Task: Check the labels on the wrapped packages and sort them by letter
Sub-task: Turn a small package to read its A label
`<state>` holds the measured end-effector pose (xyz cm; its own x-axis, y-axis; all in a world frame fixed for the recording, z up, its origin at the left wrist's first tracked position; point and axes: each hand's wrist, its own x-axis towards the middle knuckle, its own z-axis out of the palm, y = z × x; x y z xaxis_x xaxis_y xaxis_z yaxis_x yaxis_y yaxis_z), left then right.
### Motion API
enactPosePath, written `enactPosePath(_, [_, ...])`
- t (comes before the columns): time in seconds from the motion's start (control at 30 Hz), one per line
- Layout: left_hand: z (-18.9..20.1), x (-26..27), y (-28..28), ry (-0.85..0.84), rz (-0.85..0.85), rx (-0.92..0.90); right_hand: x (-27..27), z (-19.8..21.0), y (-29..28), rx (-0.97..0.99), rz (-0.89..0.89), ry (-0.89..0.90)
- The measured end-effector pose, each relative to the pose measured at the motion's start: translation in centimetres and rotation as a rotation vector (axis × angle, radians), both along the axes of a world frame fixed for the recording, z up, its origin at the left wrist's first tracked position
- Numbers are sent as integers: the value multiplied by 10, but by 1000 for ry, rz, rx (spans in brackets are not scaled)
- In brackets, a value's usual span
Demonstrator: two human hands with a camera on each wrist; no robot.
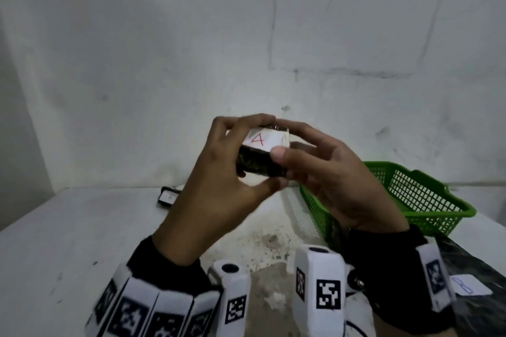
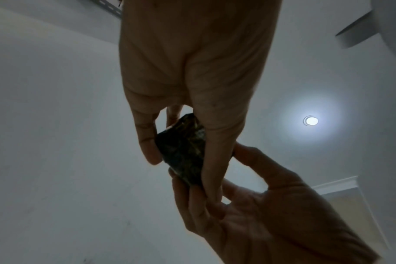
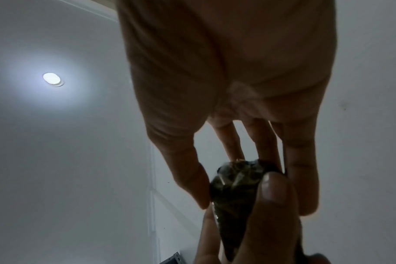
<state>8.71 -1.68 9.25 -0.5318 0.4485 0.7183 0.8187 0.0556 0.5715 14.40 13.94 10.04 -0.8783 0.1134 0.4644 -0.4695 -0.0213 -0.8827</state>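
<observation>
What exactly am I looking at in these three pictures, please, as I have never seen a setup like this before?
There is no machine here: a person works with two bare hands, and wears a camera on the head and one on each wrist. The white blocks with square patterns on the wrists are part of that gear.

The head picture looks down at a white table. The left hand and right hand together hold up a dark wrapped package whose white label shows a red letter A. On the table lie a green basket to the right, another labelled package further back, and a label at the lower right edge.

The two wrist pictures look up along each hand, so you see the package from below, and a ceiling lamp.
</observation>
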Motion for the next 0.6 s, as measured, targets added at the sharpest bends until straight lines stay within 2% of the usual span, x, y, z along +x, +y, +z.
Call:
enactPosePath(0.07, [-1, 8, -2, -100, -66, 14, -1, -3, 5, 16, -6, 9])
enactPosePath(0.17, [3, 5, -5, -363, -102, 129, -4, -6, 9, -2, -11, 30])
enactPosePath(0.27, [5, -4, -6, -513, -78, 78, -5, -8, 9, -13, -31, 26])
enactPosePath(0.33, [3, -8, -6, -536, -83, 66, -7, -8, 7, -4, -78, 20])
enactPosePath(0.6, [-2, -14, -4, -462, -53, 61, -10, -10, 5, 72, -176, -72])
